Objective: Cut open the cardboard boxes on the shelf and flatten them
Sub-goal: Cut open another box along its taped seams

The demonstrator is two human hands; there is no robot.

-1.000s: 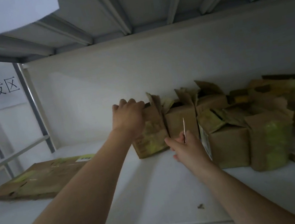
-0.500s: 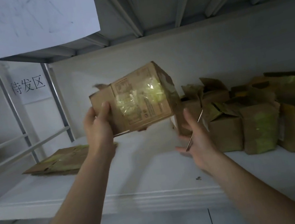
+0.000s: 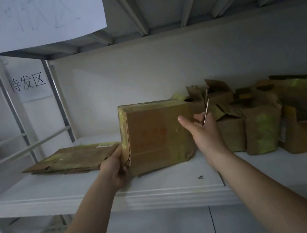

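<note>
Cardboard check, left to right. Locate flattened sheets [image 3: 74, 159] at left-centre on shelf [image 3: 161, 192]. Note left hand [image 3: 116, 169] clenched round lower-left end of taped box [image 3: 157, 134], centre frame, on shelf. Judge step: positioning before cutting. Note right hand [image 3: 204, 134] grasping thin blade [image 3: 206, 110], thumb extended. Next, bring blade to tape seam, clear of left fingers. Mind opened boxes [image 3: 258, 129] crowding right.

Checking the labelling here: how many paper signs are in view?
2: a paper sheet hanging at top left, and a printed sign lower down, between the left uprights. Others may lie outside the view.
</note>
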